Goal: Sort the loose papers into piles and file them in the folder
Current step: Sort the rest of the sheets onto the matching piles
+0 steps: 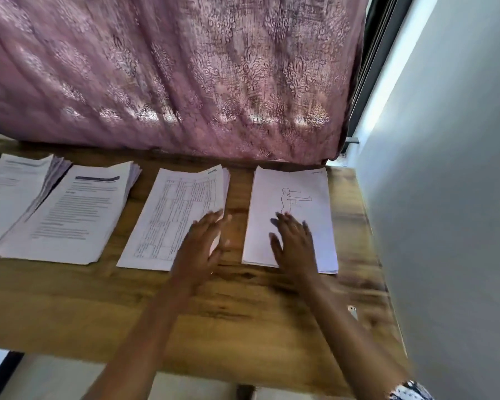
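Head view puts four piles in a row on the table: an end pile, a text pile touching it, a grid pile and a drawing pile. Sorting looks about done to me, as no loose sheets show. Filing is not yet begun, and no folder is in sight. The left hand, fingers straight and blurred, hovers at the grid pile's near corner, gripping nothing. The right hand lies flat, fingers spread, on the drawing pile.
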`<state>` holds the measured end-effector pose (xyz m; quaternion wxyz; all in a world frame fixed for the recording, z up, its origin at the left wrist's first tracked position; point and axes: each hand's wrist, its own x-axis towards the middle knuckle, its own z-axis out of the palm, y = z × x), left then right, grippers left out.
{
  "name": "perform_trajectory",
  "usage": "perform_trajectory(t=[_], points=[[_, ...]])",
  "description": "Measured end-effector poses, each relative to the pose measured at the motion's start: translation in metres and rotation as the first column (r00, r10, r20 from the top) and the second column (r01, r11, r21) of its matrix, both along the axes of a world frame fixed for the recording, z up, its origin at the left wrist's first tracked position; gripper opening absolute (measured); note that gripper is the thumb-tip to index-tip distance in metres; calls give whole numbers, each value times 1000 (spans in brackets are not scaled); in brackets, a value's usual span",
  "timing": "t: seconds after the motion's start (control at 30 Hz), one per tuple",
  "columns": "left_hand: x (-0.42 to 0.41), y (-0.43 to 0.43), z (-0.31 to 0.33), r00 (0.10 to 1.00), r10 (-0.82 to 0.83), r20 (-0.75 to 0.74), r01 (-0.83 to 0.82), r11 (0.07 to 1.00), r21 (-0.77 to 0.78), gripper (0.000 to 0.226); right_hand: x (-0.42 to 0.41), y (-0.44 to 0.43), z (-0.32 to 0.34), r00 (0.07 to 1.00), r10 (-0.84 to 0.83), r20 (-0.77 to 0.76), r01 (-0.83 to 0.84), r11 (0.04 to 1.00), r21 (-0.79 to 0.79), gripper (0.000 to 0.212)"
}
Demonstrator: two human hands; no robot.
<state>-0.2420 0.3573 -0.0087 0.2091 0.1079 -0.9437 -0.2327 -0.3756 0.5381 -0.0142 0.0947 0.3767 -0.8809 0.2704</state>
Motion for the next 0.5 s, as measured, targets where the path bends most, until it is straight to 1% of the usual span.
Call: perform_trajectory(t=[0.03, 0.07, 0.1, 0.13, 0.2, 0.27, 0.33, 0.43, 0.5], points=[[27, -17, -9, 998, 17, 65, -13, 998, -53, 62, 23, -9, 0, 990, 133, 45, -136, 987, 86, 44], [50, -35, -17, 985, 55, 162, -40, 995, -92, 71, 41, -18, -3, 966, 238, 98, -252, 950, 186, 47], [67, -52, -24, 959, 96, 266, -64, 990, -127, 81, 55, -29, -7, 942, 310, 129, -334, 910, 245, 51], [83, -67, -30, 925, 129, 358, -75, 984, -162, 89, 67, -41, -12, 921, 363, 144, -389, 880, 273, 54], [100, -86, -34, 870, 154, 468, -66, 978, -199, 94, 81, -67, -15, 897, 414, 158, -443, 836, 323, 60], [101, -95, -35, 844, 122, 522, -33, 984, -177, 96, 83, -86, -17, 898, 407, 167, -440, 811, 385, 59], [99, -96, -32, 838, 89, 539, -23, 992, -127, 93, 84, -93, -20, 912, 376, 162, -409, 816, 408, 53], [94, -96, -30, 857, 90, 507, -41, 993, -106, 93, 84, -94, -21, 922, 355, 156, -387, 830, 401, 51], [93, -97, -28, 867, 83, 491, -60, 996, -62, 91, 81, -96, -21, 924, 348, 158, -382, 830, 408, 51]])
